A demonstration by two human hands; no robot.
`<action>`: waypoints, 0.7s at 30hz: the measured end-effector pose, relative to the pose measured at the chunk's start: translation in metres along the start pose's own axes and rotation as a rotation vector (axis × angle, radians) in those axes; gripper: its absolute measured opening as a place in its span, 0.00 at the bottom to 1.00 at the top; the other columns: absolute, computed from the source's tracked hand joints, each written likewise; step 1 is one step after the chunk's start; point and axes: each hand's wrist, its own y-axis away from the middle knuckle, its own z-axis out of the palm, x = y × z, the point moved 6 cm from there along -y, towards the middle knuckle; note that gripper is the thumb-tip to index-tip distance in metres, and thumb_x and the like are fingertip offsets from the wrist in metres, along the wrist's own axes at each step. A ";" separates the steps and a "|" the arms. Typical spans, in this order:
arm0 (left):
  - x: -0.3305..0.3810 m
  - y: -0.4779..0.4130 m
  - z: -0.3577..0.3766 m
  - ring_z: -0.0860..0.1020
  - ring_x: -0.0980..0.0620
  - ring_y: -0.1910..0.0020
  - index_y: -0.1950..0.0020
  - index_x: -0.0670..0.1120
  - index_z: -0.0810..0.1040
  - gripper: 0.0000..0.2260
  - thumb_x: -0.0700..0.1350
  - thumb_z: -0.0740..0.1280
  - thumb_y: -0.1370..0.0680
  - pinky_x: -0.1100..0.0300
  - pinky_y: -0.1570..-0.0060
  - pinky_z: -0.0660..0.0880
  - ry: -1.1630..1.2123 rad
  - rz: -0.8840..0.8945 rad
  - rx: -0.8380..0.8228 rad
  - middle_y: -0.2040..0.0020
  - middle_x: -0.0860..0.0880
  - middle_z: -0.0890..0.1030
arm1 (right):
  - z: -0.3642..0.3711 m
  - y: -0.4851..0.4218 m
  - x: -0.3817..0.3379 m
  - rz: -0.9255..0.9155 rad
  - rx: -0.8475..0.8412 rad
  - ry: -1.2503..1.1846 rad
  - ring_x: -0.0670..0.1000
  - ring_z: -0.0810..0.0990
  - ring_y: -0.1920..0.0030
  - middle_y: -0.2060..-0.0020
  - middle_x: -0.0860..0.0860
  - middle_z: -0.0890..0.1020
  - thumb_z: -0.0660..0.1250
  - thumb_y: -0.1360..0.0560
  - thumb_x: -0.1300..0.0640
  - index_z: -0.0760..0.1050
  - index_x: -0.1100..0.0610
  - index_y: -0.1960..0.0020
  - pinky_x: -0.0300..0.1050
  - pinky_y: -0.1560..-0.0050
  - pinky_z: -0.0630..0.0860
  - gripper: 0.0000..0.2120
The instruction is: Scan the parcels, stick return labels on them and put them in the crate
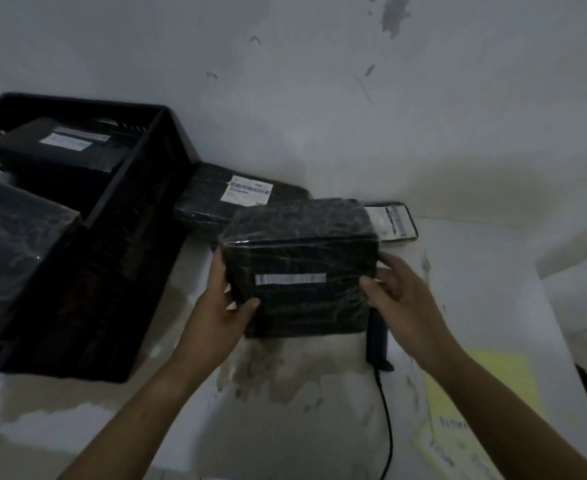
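Grip of left hand point(223, 299) and right hand point(401, 292) clamped on parcel point(302, 258), held between them

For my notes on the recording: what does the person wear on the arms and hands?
Nothing shows. The left hand and right hand are bare, without gloves; the forearms carry no sleeves, watch or bracelet.

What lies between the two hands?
In the head view, the black wrapped parcel, held at its sides by the left hand and the right hand.
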 end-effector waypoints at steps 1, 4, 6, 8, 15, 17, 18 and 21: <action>-0.016 0.011 -0.008 0.76 0.57 0.32 0.19 0.56 0.58 0.34 0.36 0.68 0.20 0.48 0.35 0.77 -0.032 -0.032 0.082 0.30 0.62 0.75 | 0.011 0.005 0.014 0.040 -0.056 -0.057 0.41 0.82 0.44 0.43 0.42 0.83 0.66 0.20 0.54 0.72 0.44 0.33 0.44 0.45 0.81 0.16; -0.042 0.032 -0.017 0.81 0.62 0.42 0.30 0.55 0.72 0.19 0.41 0.67 0.19 0.57 0.43 0.81 -0.223 -0.064 0.199 0.40 0.68 0.79 | 0.025 0.012 0.059 0.130 -0.079 -0.074 0.41 0.80 0.41 0.40 0.43 0.82 0.66 0.20 0.55 0.74 0.48 0.32 0.43 0.43 0.79 0.16; -0.045 0.034 -0.016 0.80 0.66 0.46 0.33 0.54 0.73 0.15 0.42 0.67 0.18 0.65 0.49 0.80 -0.259 -0.076 0.242 0.44 0.71 0.78 | 0.011 0.013 0.097 0.233 0.144 0.113 0.43 0.80 0.45 0.37 0.48 0.78 0.68 0.21 0.51 0.72 0.52 0.31 0.42 0.46 0.78 0.20; -0.049 0.028 -0.013 0.79 0.66 0.47 0.32 0.50 0.72 0.15 0.43 0.67 0.18 0.70 0.53 0.78 -0.264 -0.111 0.257 0.43 0.66 0.77 | -0.005 0.015 0.132 0.385 0.345 0.269 0.54 0.77 0.39 0.34 0.56 0.73 0.72 0.26 0.44 0.67 0.58 0.29 0.51 0.41 0.76 0.32; -0.068 0.021 0.000 0.75 0.54 0.39 0.25 0.49 0.63 0.18 0.48 0.59 0.15 0.61 0.44 0.72 -0.292 -0.281 0.053 0.38 0.54 0.75 | 0.012 -0.012 0.174 0.445 0.185 0.415 0.57 0.78 0.53 0.41 0.61 0.78 0.79 0.33 0.47 0.63 0.62 0.31 0.48 0.58 0.75 0.40; -0.070 0.020 0.000 0.75 0.53 0.37 0.25 0.50 0.62 0.18 0.48 0.59 0.15 0.58 0.41 0.72 -0.280 -0.285 0.034 0.36 0.53 0.75 | 0.012 -0.012 0.177 0.418 0.173 0.416 0.59 0.80 0.52 0.42 0.61 0.80 0.78 0.29 0.53 0.64 0.61 0.31 0.45 0.59 0.72 0.34; -0.070 0.019 -0.001 0.75 0.53 0.37 0.25 0.51 0.62 0.18 0.48 0.59 0.15 0.57 0.38 0.73 -0.265 -0.287 0.030 0.35 0.54 0.75 | 0.009 -0.011 0.178 0.426 0.182 0.392 0.61 0.81 0.49 0.42 0.62 0.80 0.77 0.29 0.54 0.64 0.61 0.30 0.46 0.57 0.73 0.34; -0.075 0.020 -0.002 0.75 0.53 0.34 0.25 0.53 0.63 0.18 0.49 0.59 0.15 0.52 0.33 0.73 -0.211 -0.297 0.019 0.33 0.54 0.75 | 0.002 0.003 0.174 0.486 0.193 0.237 0.59 0.81 0.48 0.42 0.59 0.80 0.77 0.29 0.56 0.64 0.58 0.28 0.51 0.51 0.77 0.34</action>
